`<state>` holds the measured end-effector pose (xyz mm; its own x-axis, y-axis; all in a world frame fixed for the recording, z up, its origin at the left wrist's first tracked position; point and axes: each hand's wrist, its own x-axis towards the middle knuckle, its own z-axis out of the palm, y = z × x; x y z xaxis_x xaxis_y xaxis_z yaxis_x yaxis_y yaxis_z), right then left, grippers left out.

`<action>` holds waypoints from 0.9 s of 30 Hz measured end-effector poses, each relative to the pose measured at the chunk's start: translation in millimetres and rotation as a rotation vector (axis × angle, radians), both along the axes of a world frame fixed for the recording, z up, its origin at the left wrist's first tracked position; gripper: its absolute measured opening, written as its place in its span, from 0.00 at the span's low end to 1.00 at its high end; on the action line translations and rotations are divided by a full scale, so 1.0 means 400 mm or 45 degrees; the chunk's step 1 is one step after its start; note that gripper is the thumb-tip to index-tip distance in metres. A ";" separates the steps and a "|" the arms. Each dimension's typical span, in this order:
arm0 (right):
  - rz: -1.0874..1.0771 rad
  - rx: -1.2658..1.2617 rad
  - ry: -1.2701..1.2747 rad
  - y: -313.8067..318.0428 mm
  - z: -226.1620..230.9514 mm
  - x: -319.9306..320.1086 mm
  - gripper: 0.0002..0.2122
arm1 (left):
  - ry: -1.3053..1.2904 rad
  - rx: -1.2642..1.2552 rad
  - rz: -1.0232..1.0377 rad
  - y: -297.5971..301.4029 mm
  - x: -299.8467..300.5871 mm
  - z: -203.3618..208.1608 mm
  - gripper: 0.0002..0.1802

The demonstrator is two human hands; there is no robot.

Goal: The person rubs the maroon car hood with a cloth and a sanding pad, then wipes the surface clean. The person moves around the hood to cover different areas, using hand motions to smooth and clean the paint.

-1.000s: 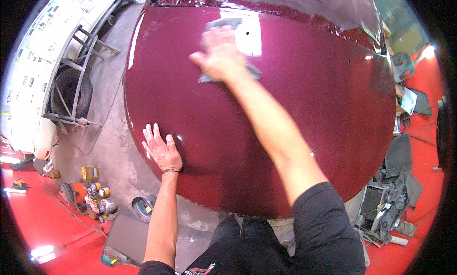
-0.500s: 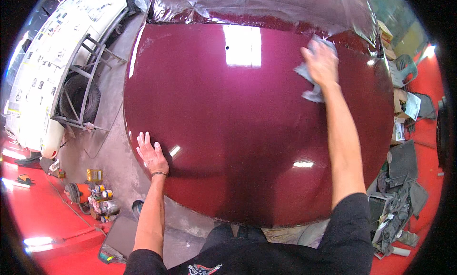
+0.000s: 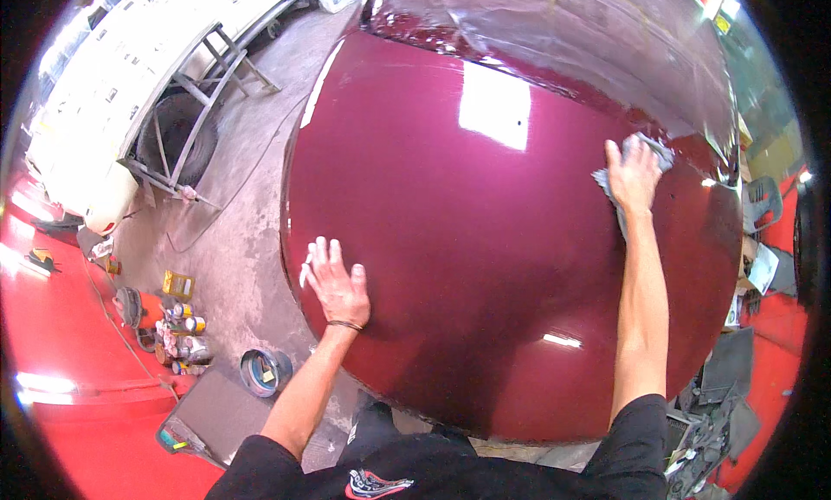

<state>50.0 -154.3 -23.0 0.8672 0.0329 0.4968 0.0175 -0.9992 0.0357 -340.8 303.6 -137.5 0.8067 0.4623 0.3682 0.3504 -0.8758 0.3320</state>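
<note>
Left hand (image 3: 338,288) laid flat near left edge of hood (image 3: 467,232), fingers spread, nothing held, apparently for support. Cloth (image 3: 663,155) partly covered by right hand (image 3: 634,185), near hood's far edge, toward right, palm seemingly placed for even pressure; whether gripped cannot be told.

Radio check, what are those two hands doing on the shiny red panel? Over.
Right hand on grey cloth, cloth against the dark red panel. Left hand palm-down on panel, fingers spread. Plastic sheeting along panel's far edge.
</note>
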 end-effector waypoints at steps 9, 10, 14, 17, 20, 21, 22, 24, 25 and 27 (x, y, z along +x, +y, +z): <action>0.349 -0.072 0.189 0.913 0.024 0.014 0.47 | -0.039 -0.363 -0.298 0.032 -0.030 0.069 0.37; 0.380 -0.065 0.182 0.979 0.028 0.016 0.47 | -0.037 -0.454 -0.408 0.075 -0.037 0.074 0.34; 0.521 -0.021 0.168 1.241 0.017 0.046 0.48 | -0.198 -0.447 -0.445 0.246 0.024 0.068 0.30; 0.614 -0.054 0.127 1.364 0.005 0.118 0.49 | -0.176 -0.494 -0.493 0.277 0.030 0.071 0.29; 0.752 -0.060 0.038 1.428 -0.002 0.194 0.48 | -0.188 -0.581 -0.517 0.279 0.026 0.065 0.28; 0.828 -0.069 0.011 1.445 -0.006 0.230 0.45 | -0.194 -0.598 -0.523 0.280 0.024 0.062 0.28; 0.893 -0.080 -0.011 1.448 -0.001 0.260 0.43 | -0.196 -0.621 -0.539 0.278 0.023 0.062 0.28; 1.008 -0.140 -0.068 1.487 0.006 0.282 0.36 | -0.199 -0.648 -0.545 0.287 0.019 0.064 0.27; 1.074 -0.179 -0.069 1.488 0.001 0.287 0.34 | -0.200 -0.648 -0.547 0.288 0.019 0.063 0.27; 1.383 -0.759 -0.244 1.464 0.024 0.313 0.28 | -0.207 -0.653 -0.543 0.288 0.012 0.065 0.28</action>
